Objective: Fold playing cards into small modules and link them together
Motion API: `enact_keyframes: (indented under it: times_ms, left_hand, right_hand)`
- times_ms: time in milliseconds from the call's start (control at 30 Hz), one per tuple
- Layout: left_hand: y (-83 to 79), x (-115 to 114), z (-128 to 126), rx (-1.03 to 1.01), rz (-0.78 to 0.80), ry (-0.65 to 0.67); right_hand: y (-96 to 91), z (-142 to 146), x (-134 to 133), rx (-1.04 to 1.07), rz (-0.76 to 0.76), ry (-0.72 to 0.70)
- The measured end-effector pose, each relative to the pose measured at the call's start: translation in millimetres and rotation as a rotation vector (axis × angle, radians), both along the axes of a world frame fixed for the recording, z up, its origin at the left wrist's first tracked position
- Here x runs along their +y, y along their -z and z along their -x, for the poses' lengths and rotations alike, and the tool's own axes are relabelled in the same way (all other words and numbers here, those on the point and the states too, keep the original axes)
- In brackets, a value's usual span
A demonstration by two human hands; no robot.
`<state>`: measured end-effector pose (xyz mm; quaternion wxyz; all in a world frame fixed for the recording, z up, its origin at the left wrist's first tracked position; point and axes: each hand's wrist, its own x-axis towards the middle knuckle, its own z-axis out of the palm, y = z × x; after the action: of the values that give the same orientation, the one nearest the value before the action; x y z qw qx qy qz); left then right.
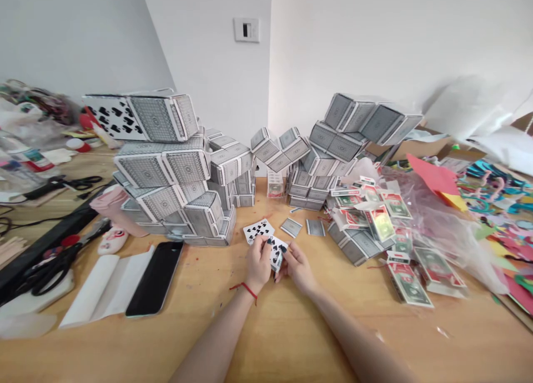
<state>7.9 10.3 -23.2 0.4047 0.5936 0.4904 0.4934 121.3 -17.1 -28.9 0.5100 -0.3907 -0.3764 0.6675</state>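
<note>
Between my two hands is a small stack of playing cards [276, 253], the top one face up with black spades. My left hand [260, 263], with a red string at its wrist, is closed on the stack's left side. The fingers of my right hand [296, 267] pinch its right edge. Just beyond lies a loose face-up spade card [257, 230], partly behind my left hand. Two small folded card pieces, a left one [291, 226] and a right one [315, 227], rest on the table with their grey patterned backs up.
Stacked blocks folded from cards rise at left [164, 166] and right [320, 166], with a joined pair [278, 148] between them. Card boxes [410, 283] and coloured paper crowd the right. A phone [155, 279], white paper [106, 288] and black scissors [56, 269] lie left.
</note>
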Motion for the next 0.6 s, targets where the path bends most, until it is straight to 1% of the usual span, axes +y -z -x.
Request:
enact_keyframes:
  times_ms: [167,300,600]
  left_hand:
    - [-1.4,0.3,-1.5,-0.073,0.039,0.029]
    - [-1.0,1.5,-2.3,-0.126,0.069,0.041]
    - [-8.4,-0.6,-2.4,-0.135,0.053,0.056]
  right_hand:
    - [-4.6,3.0,-1.8,-0.031,-0.042,0.011]
    - [-5.4,1.6,-1.3,-0.029,-0.013,0.000]
    - [-4.5,0.2,-1.5,-0.018,-0.009,0.017]
